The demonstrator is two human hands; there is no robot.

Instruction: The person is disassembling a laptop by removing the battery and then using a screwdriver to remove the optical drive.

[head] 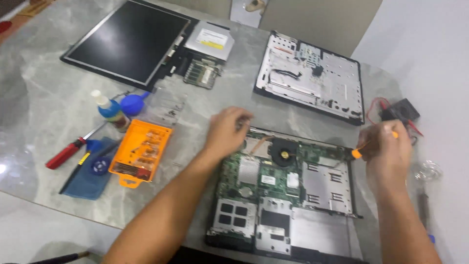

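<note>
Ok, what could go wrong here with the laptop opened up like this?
The right hand drives an orange-handled screwdriver beside the bare circuit board; a slip might gouge it. The left hand rests on the chassis edge near the fan and could press exposed parts. Freed screws could roll across the table.

An opened black laptop base [286,195] lies flat on the grey marbled counter [44,98], near and right of centre. Its cover is off, baring a green circuit board, a round black fan at the far edge and silver metal shields. A small orange-handled screwdriver [359,152] points at its far right corner.
</note>
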